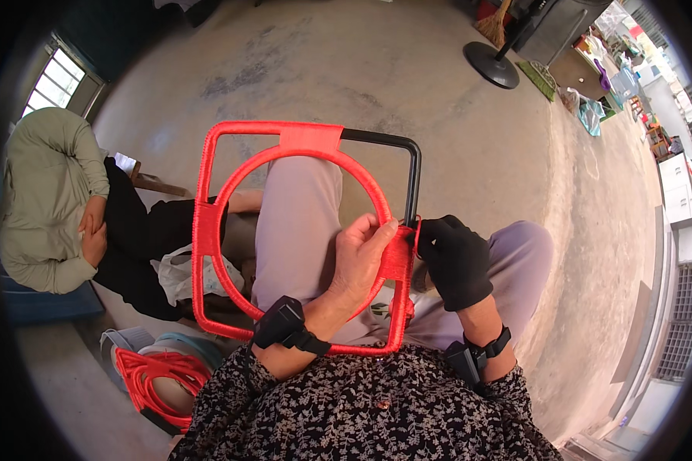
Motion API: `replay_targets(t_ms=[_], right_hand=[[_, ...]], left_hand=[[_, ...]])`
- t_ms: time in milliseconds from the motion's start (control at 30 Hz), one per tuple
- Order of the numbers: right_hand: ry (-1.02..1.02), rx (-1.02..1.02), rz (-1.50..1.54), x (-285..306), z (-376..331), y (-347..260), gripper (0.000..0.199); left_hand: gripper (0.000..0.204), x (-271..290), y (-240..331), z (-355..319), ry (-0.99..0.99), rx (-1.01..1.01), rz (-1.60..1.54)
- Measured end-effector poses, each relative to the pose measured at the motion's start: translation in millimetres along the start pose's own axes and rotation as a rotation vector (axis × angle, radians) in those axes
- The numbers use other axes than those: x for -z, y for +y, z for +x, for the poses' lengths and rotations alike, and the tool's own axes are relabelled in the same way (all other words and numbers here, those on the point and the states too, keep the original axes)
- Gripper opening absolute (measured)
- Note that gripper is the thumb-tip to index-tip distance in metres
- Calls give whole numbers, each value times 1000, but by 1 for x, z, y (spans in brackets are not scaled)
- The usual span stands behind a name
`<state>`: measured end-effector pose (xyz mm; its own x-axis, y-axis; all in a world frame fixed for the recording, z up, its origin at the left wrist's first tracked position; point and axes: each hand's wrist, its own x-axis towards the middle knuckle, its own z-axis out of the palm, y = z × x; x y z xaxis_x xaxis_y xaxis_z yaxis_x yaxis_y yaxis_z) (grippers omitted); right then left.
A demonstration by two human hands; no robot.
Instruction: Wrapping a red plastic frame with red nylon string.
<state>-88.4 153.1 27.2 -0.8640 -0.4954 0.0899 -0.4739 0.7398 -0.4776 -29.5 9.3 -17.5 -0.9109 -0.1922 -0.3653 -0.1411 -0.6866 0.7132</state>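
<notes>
Above my lap I hold a squarish frame with rounded corners and a round ring inside, mostly wound in red cord. Broad red bands join ring and frame at the top, left and right. Bare black tube shows at the upper right corner. My left hand, uncovered, is closed on the ring and the right-hand band, thumb on top. Just right of the tube, my right hand, in a black glove, pinches the red cord where it loops beside the frame. Its fingertips are partly hidden.
At the left sits another person with hands clasped, near a white plastic bag. More red-wound pieces lie at the lower left. Across the concrete floor are a round black stand base, a green broom and a white cabinet.
</notes>
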Motion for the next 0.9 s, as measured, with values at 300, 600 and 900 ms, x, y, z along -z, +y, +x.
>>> replay_targets(t_ms=[300,600,900], right_hand=[[90,80,-71,2,5,-7,6],[85,177,60,10,10,-12,7],[110,-281,1526,-9,-4,58,11]], left_hand=[[10,-1,-2,1,20,-24,34],[12,0,-1,-1,22,-36,47],[20,-4,4,-6,37,10,-67]])
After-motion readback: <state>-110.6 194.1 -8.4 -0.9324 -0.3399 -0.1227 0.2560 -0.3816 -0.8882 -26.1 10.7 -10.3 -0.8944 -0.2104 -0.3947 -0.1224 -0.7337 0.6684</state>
